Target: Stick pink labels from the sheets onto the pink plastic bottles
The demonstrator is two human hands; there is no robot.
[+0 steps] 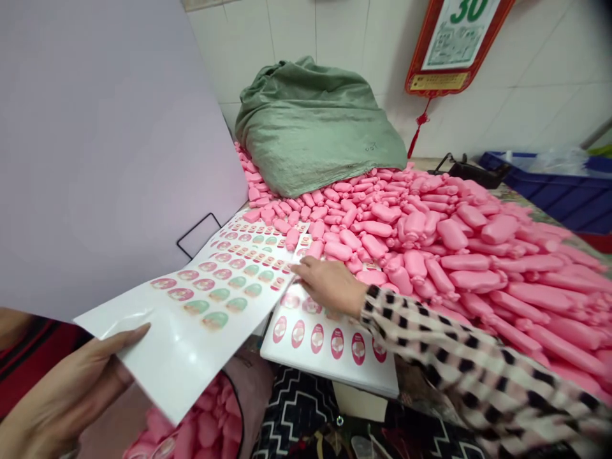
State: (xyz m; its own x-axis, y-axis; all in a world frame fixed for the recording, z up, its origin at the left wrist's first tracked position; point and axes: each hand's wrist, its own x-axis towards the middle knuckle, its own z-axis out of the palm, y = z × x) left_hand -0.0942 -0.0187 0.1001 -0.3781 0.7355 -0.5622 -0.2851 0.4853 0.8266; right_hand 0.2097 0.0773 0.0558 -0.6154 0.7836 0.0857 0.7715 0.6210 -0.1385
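My left hand point(81, 382) pinches the near left corner of a white sticker sheet point(172, 344), thumb on top. Rows of pink oval stickers, green oval ones and small red labels are printed on the sheet, which slants up off the work surface. At its right edge, my right hand point(332, 284) has its fingertips closed together on the paper; whether a loose sticker is between them is too small to make out. Under that hand lies a stack of sticker sheets point(329, 373) with pink ovals. Small pink bottles point(337, 250) lie against the papers just beyond my right hand.
A large heap of pink bottles point(471, 261) spreads across the right and back. Behind it slumps a green sack point(325, 127). A pale panel point(109, 159) stands at left, a blue crate point(549, 191) at far right. More bottles fill a bag point(205, 421) below.
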